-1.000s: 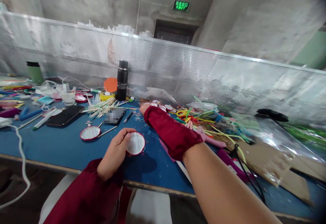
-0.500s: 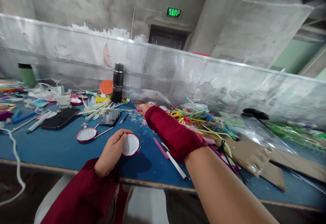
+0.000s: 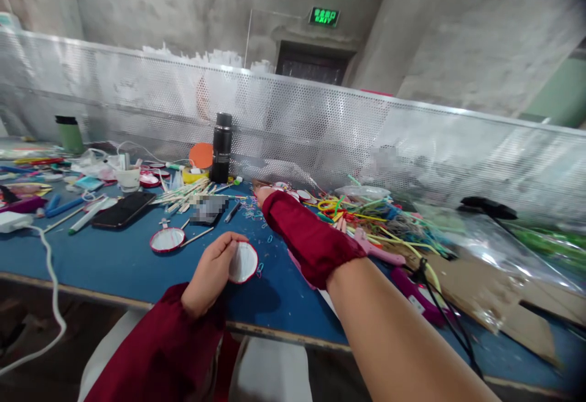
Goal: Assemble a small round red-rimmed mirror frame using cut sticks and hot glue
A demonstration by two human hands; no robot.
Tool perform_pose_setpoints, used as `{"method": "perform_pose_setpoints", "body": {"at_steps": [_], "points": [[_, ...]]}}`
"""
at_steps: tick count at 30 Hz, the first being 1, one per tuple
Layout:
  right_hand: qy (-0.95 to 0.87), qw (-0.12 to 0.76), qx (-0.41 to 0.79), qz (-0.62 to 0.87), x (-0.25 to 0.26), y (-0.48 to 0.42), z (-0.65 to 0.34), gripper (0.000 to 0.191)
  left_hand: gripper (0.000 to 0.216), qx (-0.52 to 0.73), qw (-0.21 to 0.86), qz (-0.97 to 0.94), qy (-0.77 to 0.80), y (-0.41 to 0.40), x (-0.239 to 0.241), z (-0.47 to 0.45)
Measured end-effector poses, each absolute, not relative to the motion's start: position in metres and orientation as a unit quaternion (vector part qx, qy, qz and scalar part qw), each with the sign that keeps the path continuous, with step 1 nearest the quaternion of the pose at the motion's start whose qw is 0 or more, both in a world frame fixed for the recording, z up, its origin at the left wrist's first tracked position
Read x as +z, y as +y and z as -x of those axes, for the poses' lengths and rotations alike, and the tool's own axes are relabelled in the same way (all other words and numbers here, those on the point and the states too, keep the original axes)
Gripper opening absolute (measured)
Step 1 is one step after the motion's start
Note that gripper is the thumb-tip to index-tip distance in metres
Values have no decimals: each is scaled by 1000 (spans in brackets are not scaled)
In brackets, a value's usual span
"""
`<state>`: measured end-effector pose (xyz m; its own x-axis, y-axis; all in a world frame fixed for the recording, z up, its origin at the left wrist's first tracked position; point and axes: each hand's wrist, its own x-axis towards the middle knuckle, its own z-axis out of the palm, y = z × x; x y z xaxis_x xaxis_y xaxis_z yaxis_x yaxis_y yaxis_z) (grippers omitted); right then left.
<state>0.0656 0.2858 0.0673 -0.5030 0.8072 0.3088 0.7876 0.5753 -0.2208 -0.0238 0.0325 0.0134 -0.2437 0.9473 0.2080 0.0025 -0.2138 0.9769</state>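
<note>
In the head view, my left hand (image 3: 211, 274) is closed around the left edge of a round white disc with a red rim (image 3: 245, 263), held tilted just above the blue table. From its right side hangs a small loop like a paper clip (image 3: 260, 269). My right hand (image 3: 264, 196) reaches to the back of the table, beside scattered coloured paper clips (image 3: 249, 208) and several small red-rimmed discs (image 3: 304, 195). Its fingers are largely hidden and blurred, so what they hold cannot be made out. Another red-rimmed disc (image 3: 167, 240) lies left of my left hand.
A black bottle (image 3: 222, 149) stands at the back before a perforated metal screen (image 3: 293, 121). Left lie a phone (image 3: 123, 211), wooden sticks (image 3: 185, 193) and a white cup (image 3: 128, 179). Right are tangled coloured cords (image 3: 389, 219), a pink tool (image 3: 378, 251) and cardboard (image 3: 467, 286).
The view has turned slightly left, shifting the scene right. My right forearm now covers most of the pens on the table. My left hand keeps its hold on the disc.
</note>
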Motion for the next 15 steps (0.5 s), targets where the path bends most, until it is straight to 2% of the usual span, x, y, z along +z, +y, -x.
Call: {"method": "perform_pose_setpoints", "body": {"at_steps": [3,6,15], "points": [[-864,116,46,488,76,285,-80,28,31,617,398,-470,489,34,12,23],[-865,75,74,491,86,280,-92,33,33,621,407,-467,481,35,12,24],[-912,86,181,359,106,196,-85,11,51,664,388,-431,472,34,17,22]]}}
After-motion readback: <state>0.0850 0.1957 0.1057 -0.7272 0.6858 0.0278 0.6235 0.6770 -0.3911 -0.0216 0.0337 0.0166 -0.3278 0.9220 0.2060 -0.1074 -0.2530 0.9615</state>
